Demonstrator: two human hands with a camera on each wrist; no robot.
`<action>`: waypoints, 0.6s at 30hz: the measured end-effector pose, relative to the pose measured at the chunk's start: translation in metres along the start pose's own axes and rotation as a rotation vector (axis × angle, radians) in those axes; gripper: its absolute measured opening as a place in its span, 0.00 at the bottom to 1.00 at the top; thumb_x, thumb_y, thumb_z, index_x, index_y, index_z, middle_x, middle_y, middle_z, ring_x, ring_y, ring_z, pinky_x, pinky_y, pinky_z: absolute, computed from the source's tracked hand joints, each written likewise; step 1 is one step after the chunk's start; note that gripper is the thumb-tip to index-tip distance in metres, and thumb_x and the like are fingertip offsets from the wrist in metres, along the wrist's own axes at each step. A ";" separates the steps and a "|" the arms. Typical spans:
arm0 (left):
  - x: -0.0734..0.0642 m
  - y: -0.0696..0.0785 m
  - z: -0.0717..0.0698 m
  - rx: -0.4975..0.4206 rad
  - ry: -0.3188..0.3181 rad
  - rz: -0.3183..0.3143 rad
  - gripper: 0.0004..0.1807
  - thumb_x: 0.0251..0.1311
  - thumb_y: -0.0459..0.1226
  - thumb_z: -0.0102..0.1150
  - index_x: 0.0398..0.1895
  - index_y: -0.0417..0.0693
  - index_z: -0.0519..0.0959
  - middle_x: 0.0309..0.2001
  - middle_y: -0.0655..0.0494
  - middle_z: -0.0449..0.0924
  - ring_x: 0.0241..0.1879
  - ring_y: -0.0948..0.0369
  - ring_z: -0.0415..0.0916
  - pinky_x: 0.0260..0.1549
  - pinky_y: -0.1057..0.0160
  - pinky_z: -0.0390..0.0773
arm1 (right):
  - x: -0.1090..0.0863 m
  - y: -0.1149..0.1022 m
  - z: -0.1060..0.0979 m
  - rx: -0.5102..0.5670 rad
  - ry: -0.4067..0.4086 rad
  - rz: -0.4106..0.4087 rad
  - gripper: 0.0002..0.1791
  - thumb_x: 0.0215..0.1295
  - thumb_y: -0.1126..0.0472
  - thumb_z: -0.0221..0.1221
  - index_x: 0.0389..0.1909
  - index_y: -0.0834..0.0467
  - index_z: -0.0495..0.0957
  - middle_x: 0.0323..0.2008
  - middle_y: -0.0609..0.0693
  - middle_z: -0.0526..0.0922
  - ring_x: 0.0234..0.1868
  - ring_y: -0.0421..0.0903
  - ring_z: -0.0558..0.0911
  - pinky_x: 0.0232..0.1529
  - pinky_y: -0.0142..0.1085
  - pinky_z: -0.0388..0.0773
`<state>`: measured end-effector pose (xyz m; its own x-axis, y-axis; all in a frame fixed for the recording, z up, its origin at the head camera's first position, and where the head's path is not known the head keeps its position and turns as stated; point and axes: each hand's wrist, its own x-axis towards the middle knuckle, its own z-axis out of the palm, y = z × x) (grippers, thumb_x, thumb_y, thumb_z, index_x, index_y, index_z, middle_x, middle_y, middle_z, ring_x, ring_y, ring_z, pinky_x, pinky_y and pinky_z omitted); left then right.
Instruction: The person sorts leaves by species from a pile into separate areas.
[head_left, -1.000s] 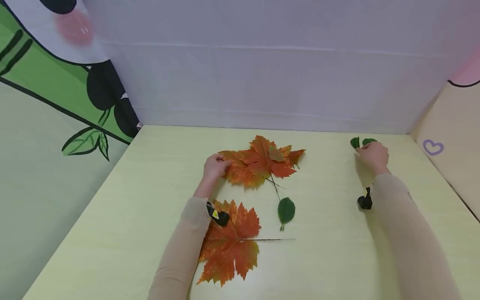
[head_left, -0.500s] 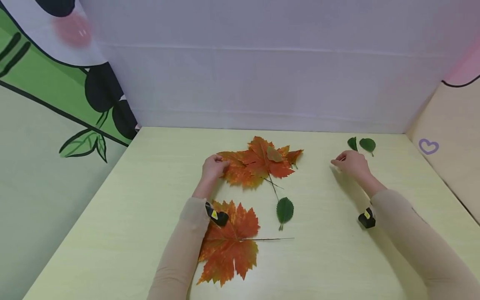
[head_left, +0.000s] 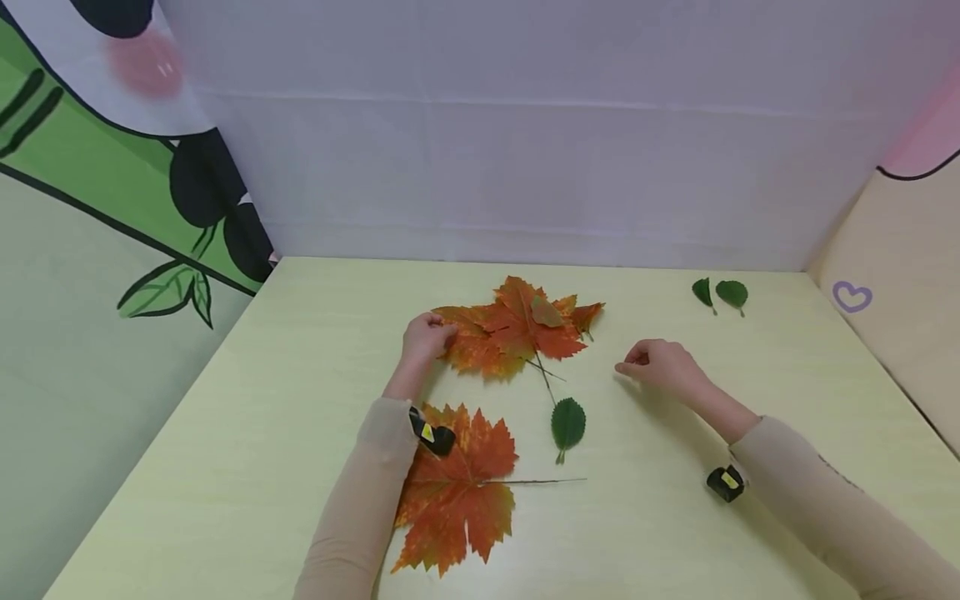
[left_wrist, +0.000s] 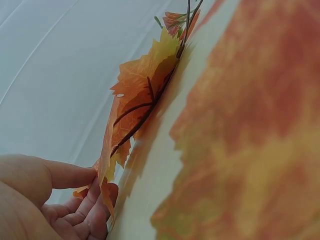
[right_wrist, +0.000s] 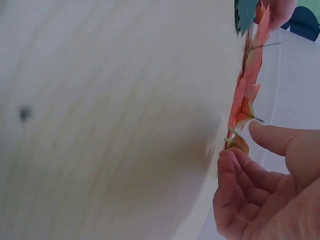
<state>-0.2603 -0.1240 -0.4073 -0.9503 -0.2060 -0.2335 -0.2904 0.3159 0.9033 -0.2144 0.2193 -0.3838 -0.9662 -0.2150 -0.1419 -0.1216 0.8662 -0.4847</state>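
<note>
Pulled right hand [head_left: 663, 365], loose-fingered and empty, off those two green leaves [head_left: 731, 293], so probably done there, still pinching an orange leaf [head_left: 482, 354] in left hand [head_left: 427, 337].

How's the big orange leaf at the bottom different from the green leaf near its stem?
The orange leaf is large and lobed; the green leaf is small and oval. The orange leaf has a long, thin stem, the green leaf a short one. Both lie on the table.

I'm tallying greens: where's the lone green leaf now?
In the head view, the lone green leaf lies slightly right of centre, between the lower orange leaf and the right hand.
</note>
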 end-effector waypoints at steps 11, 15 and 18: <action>-0.001 0.001 -0.001 -0.018 -0.005 0.000 0.15 0.59 0.35 0.55 0.47 0.38 0.69 0.38 0.49 0.71 0.30 0.61 0.67 0.28 0.67 0.69 | -0.023 -0.034 0.027 -0.016 -0.116 -0.073 0.20 0.53 0.45 0.62 0.32 0.59 0.75 0.25 0.47 0.76 0.26 0.42 0.71 0.28 0.33 0.67; -0.001 0.001 -0.001 -0.007 -0.004 0.001 0.16 0.59 0.35 0.55 0.48 0.38 0.69 0.39 0.49 0.71 0.31 0.61 0.67 0.28 0.67 0.69 | -0.030 -0.046 0.032 -0.005 -0.138 -0.078 0.25 0.49 0.42 0.64 0.34 0.60 0.73 0.24 0.47 0.75 0.24 0.42 0.71 0.27 0.33 0.67; -0.001 0.000 0.000 -0.005 -0.009 -0.001 0.16 0.59 0.35 0.55 0.49 0.37 0.69 0.39 0.48 0.71 0.32 0.61 0.67 0.28 0.67 0.69 | -0.034 -0.053 0.036 -0.031 -0.144 -0.068 0.29 0.46 0.40 0.64 0.35 0.60 0.72 0.24 0.47 0.74 0.24 0.42 0.71 0.27 0.33 0.67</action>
<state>-0.2598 -0.1241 -0.4067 -0.9510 -0.1981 -0.2373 -0.2906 0.3111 0.9049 -0.1672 0.1644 -0.3849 -0.9133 -0.3338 -0.2334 -0.1941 0.8604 -0.4712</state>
